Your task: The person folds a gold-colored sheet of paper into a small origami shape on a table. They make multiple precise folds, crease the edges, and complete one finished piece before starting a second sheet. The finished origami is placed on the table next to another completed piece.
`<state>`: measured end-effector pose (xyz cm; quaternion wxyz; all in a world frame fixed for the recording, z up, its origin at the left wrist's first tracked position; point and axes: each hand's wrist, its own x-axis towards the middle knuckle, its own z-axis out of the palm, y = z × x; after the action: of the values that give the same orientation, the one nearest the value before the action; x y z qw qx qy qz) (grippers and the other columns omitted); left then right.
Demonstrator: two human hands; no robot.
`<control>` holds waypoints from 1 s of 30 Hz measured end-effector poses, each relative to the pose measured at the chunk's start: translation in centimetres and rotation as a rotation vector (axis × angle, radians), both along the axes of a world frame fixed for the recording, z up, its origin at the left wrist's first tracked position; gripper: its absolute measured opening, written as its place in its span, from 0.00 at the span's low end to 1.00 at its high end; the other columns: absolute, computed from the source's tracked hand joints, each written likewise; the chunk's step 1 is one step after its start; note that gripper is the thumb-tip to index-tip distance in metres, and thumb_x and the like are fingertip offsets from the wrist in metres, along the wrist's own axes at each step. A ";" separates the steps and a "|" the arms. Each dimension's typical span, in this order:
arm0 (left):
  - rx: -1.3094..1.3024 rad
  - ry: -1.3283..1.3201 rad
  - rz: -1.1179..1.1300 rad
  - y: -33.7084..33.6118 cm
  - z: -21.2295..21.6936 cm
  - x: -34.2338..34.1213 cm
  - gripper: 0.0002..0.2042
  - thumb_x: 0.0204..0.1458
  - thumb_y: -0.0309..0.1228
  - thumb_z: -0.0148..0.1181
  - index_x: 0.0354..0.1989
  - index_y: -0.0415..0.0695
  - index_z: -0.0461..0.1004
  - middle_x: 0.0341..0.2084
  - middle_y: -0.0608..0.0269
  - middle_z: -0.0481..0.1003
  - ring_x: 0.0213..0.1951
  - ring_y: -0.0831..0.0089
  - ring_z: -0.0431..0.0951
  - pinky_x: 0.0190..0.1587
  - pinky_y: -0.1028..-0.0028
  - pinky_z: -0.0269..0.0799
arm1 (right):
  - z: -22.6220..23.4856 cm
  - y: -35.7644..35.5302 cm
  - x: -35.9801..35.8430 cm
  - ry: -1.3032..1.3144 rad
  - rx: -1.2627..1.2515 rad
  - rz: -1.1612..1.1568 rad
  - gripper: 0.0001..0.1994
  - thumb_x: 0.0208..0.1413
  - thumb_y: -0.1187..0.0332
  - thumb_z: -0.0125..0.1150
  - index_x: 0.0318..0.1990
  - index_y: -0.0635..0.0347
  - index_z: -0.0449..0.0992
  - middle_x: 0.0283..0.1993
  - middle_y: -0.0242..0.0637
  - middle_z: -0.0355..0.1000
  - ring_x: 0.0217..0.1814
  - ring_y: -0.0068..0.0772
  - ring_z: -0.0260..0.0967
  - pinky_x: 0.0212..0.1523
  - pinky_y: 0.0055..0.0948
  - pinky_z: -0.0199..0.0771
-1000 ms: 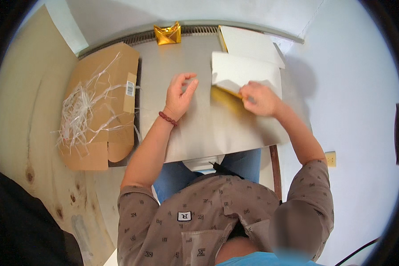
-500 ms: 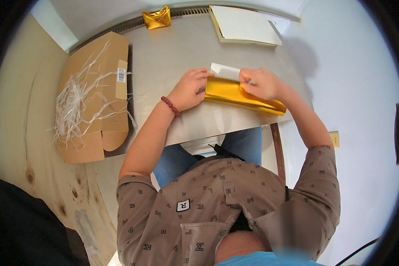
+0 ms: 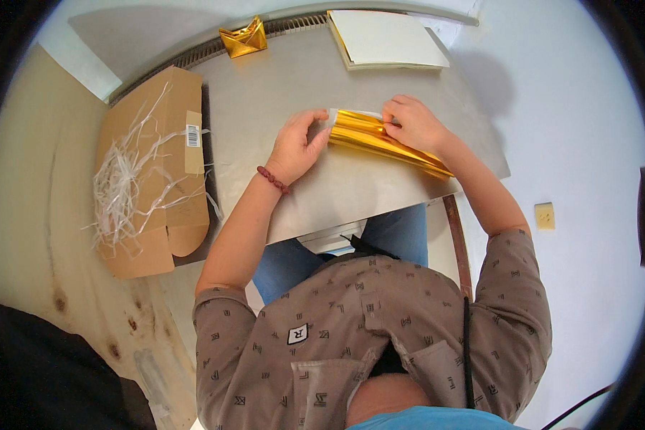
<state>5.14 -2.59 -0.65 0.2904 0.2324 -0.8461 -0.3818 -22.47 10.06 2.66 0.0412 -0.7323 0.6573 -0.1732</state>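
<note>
Gold sheet | looked light, slick, creasable; edges suited gripping | right hand pinched far edge | left hand half-open, contact unclear

Ten o'clock: white label with black barcode, stuck on cardboard box; any fine print too small to read. Six o'clock: white patch, one black letter, on brown shirt; dark letter-like marks scattered across the fabric.
</note>
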 end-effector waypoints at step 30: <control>0.504 -0.039 -0.201 3.6 6.5 4.7 0.07 0.62 0.30 0.71 0.39 0.42 0.78 0.29 0.79 0.69 0.33 0.88 0.64 0.36 0.81 0.64 | 5.4 7.8 1.5 -0.890 -0.327 -0.138 0.32 0.62 0.64 0.70 0.73 0.56 0.67 0.70 0.43 0.68 0.70 0.38 0.66 0.71 0.37 0.66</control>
<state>9.82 1.02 5.81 0.1674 0.2194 -0.7486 -0.6028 -20.93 17.87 8.02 0.1915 -0.5386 0.5869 -0.5734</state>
